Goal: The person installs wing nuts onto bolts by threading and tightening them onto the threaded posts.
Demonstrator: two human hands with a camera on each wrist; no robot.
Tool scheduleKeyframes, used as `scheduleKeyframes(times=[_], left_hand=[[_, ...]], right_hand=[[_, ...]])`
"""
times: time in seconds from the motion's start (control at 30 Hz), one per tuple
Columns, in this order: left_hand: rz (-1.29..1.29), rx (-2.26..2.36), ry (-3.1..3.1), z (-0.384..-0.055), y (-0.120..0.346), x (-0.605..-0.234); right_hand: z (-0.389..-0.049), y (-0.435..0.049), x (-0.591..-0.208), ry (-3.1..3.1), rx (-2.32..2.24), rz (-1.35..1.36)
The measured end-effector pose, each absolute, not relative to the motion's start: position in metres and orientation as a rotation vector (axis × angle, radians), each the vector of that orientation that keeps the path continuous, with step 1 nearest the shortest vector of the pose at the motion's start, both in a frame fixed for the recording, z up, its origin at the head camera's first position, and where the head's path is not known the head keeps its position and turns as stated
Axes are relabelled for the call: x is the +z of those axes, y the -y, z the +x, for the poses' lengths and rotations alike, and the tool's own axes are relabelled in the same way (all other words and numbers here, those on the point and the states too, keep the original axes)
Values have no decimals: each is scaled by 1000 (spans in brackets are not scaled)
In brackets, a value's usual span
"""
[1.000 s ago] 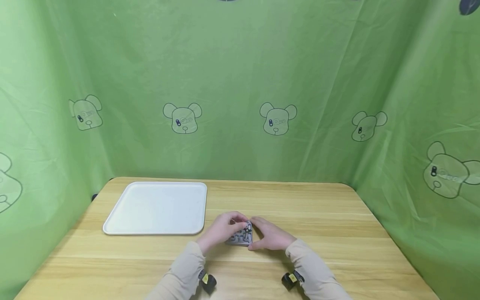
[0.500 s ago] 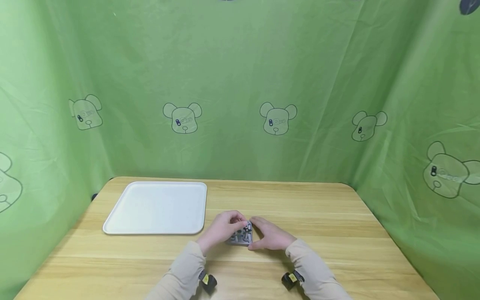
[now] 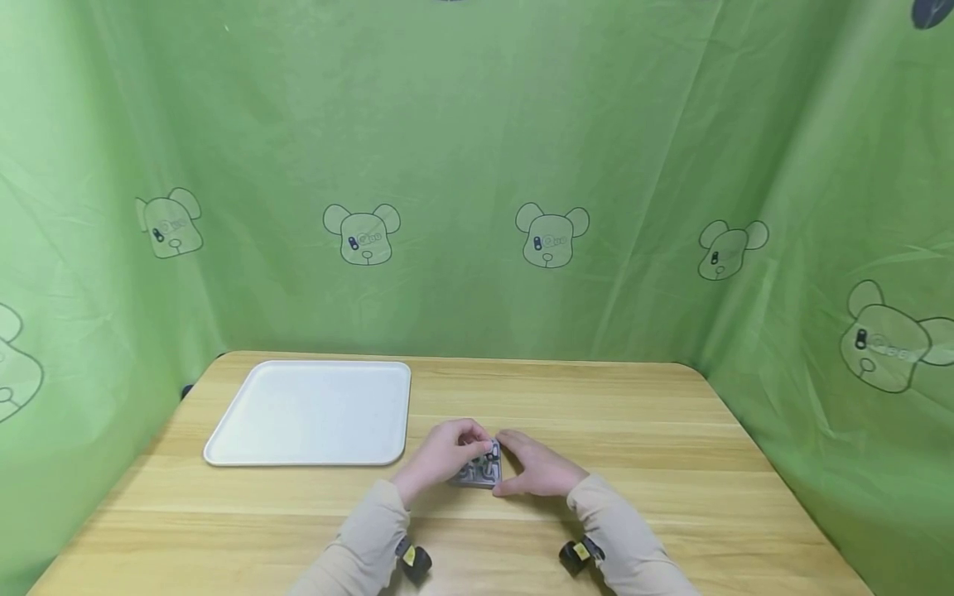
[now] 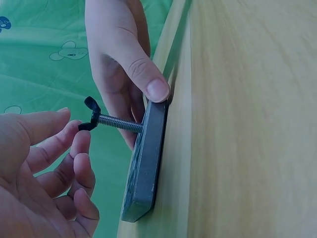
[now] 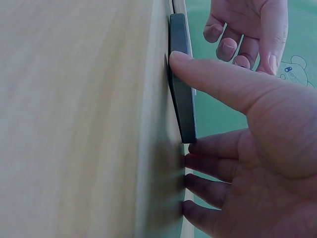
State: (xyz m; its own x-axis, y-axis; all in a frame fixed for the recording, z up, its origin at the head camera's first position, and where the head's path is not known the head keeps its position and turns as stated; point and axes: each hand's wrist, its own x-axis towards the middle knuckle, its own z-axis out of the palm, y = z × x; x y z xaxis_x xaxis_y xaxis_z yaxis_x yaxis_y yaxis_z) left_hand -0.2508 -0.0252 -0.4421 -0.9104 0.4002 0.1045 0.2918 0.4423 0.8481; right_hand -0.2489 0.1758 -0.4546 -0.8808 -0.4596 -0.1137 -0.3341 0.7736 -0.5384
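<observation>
A flat, dark grey block [image 3: 479,475] with a grooved pattern on its top face lies on the table, between both hands. Out of that face stands a threaded wing screw [image 4: 119,123] with black wings, much of its thread exposed in the left wrist view. My left hand [image 3: 441,454] reaches over the block, thumb and forefinger tips at one wing, the other fingers curled. My right hand [image 3: 542,468] holds the block from the right, its thumb [image 5: 195,70] on the near side and its fingers around the far corner.
A white rectangular tray [image 3: 313,414] lies at the back left of the wooden table [image 3: 633,430]. Green curtains [image 3: 458,314] with bear-head drawings enclose the back and sides. Each wrist carries a small black camera, seen near the table's front.
My left fingers have shifted slightly at the wing screw above the block. The right hand, block and tray keep their places.
</observation>
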Motion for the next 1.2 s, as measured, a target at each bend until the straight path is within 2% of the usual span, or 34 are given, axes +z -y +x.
scheduleKeyframes(times=[1.2], left_hand=[[645, 1470, -2572, -255, 23, -451]], right_hand=[[-249, -176, -455, -2731, -775, -631]])
